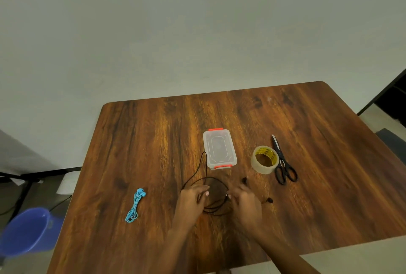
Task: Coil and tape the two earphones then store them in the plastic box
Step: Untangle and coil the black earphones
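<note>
A black earphone (216, 206) lies partly looped on the wooden table (153, 133), its cable running up to the left of the box. My left hand (192, 200) and my right hand (246, 202) both pinch its cable, holding a loose coil between them. Two black earbuds (269, 200) lie just right of my right hand. A blue earphone (135, 205) lies bundled to the left, untouched. The clear plastic box (219, 149) with orange clips stands closed behind the coil.
A roll of clear tape (264, 159) sits right of the box, with black scissors (283, 162) beside it. A blue bucket (26, 232) stands on the floor at the lower left. A black stand's legs (33, 177) are left of the table.
</note>
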Motion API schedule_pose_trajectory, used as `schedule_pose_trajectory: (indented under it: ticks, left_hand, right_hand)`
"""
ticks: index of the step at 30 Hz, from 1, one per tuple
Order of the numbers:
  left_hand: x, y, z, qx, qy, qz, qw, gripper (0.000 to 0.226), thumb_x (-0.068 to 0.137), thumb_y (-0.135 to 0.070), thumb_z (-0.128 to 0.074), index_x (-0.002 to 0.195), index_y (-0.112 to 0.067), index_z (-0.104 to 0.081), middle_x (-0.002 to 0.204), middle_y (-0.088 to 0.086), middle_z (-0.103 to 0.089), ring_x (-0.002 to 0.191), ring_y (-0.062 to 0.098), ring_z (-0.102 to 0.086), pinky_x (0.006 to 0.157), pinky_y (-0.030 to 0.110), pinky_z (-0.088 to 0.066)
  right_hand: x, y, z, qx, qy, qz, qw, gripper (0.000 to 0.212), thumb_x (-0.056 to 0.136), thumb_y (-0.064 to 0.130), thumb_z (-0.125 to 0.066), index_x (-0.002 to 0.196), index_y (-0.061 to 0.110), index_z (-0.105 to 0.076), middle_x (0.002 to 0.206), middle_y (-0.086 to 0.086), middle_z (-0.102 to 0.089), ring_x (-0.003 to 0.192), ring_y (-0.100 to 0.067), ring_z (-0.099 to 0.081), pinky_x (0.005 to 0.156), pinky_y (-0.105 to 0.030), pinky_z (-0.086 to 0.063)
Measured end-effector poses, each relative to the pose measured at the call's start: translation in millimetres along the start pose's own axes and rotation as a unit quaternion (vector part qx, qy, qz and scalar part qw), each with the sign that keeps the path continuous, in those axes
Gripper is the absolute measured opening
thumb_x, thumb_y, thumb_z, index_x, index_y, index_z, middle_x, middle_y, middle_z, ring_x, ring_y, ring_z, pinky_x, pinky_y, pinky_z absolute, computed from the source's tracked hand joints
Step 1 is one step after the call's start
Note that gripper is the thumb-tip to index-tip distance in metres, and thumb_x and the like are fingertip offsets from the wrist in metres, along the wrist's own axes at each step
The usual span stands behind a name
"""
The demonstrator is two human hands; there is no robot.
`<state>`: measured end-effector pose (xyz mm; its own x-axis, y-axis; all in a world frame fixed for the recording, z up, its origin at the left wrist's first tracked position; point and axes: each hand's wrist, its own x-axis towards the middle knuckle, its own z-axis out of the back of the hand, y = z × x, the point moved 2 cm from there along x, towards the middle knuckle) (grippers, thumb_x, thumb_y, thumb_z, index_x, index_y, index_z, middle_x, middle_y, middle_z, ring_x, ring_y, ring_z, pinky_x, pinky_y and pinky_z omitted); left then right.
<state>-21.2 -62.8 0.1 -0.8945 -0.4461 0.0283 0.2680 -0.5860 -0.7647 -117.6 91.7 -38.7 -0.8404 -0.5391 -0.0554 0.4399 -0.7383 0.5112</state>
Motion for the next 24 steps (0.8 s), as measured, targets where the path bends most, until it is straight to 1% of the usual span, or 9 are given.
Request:
schedule_pose_trajectory:
  ticks: [3, 5, 9, 11, 15, 17, 19, 21, 24]
  left_hand:
    - [-11.5, 6.4, -4.2, 0.004, 0.007, 0.013, 1.000, 0.021, 0.089, -0.013, -0.062, 0.107, -0.015, -0.073, 0.103, -0.004, -0.072, 0.094, 0.005, -0.065, 0.081, 0.019, -0.052]
    - [-17.2, 9.6, -5.8, 0.006, 0.012, 0.021, 1.000, 0.020, 0.089, -0.015, -0.062, 0.106, -0.015, -0.073, 0.103, -0.004, -0.072, 0.093, 0.005, -0.065, 0.081, 0.022, -0.052]
    - [-25.0, 12.9, -7.9, 0.006, 0.013, 0.025, 1.000, 0.017, 0.089, -0.015, -0.063, 0.102, -0.014, -0.074, 0.100, -0.003, -0.073, 0.092, 0.004, -0.065, 0.082, 0.017, -0.050]
    - [-26.9, 14.1, -6.8, 0.005, 0.010, 0.030, 0.999, 0.016, 0.089, -0.015, -0.063, 0.100, -0.015, -0.074, 0.098, -0.003, -0.073, 0.091, 0.005, -0.065, 0.080, 0.018, -0.050]
    - [-30.9, 18.7, -6.6, 0.014, 0.021, 0.046, 0.999, 0.016, 0.089, -0.016, -0.064, 0.101, -0.015, -0.074, 0.099, -0.004, -0.073, 0.090, 0.003, -0.064, 0.078, 0.013, -0.048]
    - [-32.6, 20.7, -6.5, 0.013, 0.022, 0.056, 0.998, 0.016, 0.088, -0.017, -0.064, 0.101, -0.016, -0.074, 0.097, -0.005, -0.072, 0.089, 0.002, -0.063, 0.076, 0.010, -0.046]
    - [-33.2, 22.5, -5.3, 0.004, 0.016, 0.068, 0.998, 0.015, 0.087, -0.016, -0.065, 0.098, -0.017, -0.075, 0.094, -0.007, -0.072, 0.085, 0.000, -0.063, 0.073, 0.007, -0.045]
    - [-31.7, 24.5, -4.0, -0.005, 0.015, 0.078, 0.997, 0.014, 0.087, -0.018, -0.066, 0.097, -0.018, -0.075, 0.092, -0.008, -0.073, 0.082, -0.003, -0.062, 0.073, 0.006, -0.045]
    - [-28.8, 23.8, -3.8, -0.020, 0.012, 0.095, 0.995, 0.014, 0.087, -0.023, -0.067, 0.097, -0.018, -0.075, 0.092, -0.009, -0.073, 0.082, -0.003, -0.062, 0.074, 0.008, -0.045]
  right_hand:
    - [-11.9, -4.3, -19.5, -0.032, 0.036, 0.028, 0.998, 0.026, 0.092, 0.017, -0.052, 0.108, 0.029, -0.067, 0.117, 0.010, -0.058, 0.104, -0.008, -0.058, 0.077, -0.019, -0.049]
    - [-11.8, -3.9, -26.9, -0.046, 0.053, 0.043, 0.997, 0.029, 0.092, 0.016, -0.049, 0.113, 0.029, -0.065, 0.120, 0.009, -0.056, 0.107, -0.009, -0.057, 0.079, -0.021, -0.049]
    - [-8.7, 1.0, -42.7, -0.121, 0.122, 0.106, 0.979, 0.032, 0.095, 0.015, -0.044, 0.121, 0.022, -0.062, 0.124, 0.002, -0.055, 0.114, -0.016, -0.054, 0.083, -0.028, -0.050]
    - [-6.7, 1.3, -45.9, -0.161, 0.139, 0.129, 0.968, 0.031, 0.094, 0.013, -0.045, 0.119, 0.017, -0.062, 0.123, -0.002, -0.053, 0.116, -0.020, -0.051, 0.081, -0.032, -0.049]
    - [-2.9, 1.2, -45.5, -0.187, 0.134, 0.163, 0.959, 0.025, 0.092, 0.011, -0.048, 0.113, 0.011, -0.062, 0.121, -0.006, -0.055, 0.116, -0.024, -0.050, 0.076, -0.034, -0.049]
    - [-0.2, 3.1, -41.9, -0.160, 0.125, 0.153, 0.967, 0.022, 0.094, 0.013, -0.046, 0.111, 0.013, -0.060, 0.120, -0.003, -0.054, 0.116, -0.020, -0.048, 0.078, -0.032, -0.048]
    - [2.6, 6.6, -34.7, -0.104, 0.102, 0.129, 0.981, 0.020, 0.096, 0.015, -0.045, 0.108, 0.016, -0.061, 0.117, 0.001, -0.054, 0.113, -0.016, -0.048, 0.078, -0.026, -0.046]
    - [5.4, 11.9, -26.0, -0.056, 0.073, 0.112, 0.989, 0.018, 0.096, 0.016, -0.048, 0.104, 0.018, -0.063, 0.112, 0.003, -0.056, 0.108, -0.013, -0.049, 0.072, -0.022, -0.042]
    - [8.1, 20.9, -9.4, 0.007, 0.050, 0.089, 0.995, 0.016, 0.096, 0.018, -0.049, 0.102, 0.019, -0.064, 0.107, 0.004, -0.057, 0.100, -0.011, -0.054, 0.069, -0.023, -0.044]
